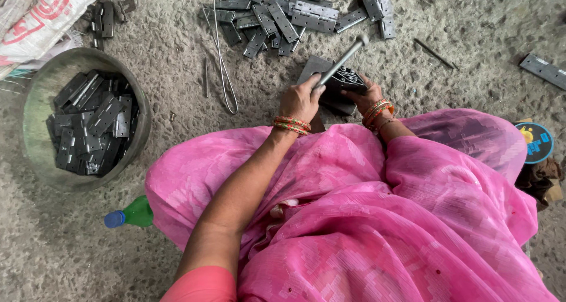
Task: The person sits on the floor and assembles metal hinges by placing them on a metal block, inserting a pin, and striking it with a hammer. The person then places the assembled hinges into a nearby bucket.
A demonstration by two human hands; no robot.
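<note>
The left hand (300,98) is gripping a metal rod (341,61), fingers clamped round it, while the right hand (364,96) is pinning a dark hinge (345,79) to the floor (177,54); steadying the hinge flat seems best.

Right hand (364,96) fingers perhaps hidden under the hinge (345,81).

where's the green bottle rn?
In the head view, lower left: the green bottle lies on the floor against the pink cloth, just below the round metal bowl of hinges.
</note>
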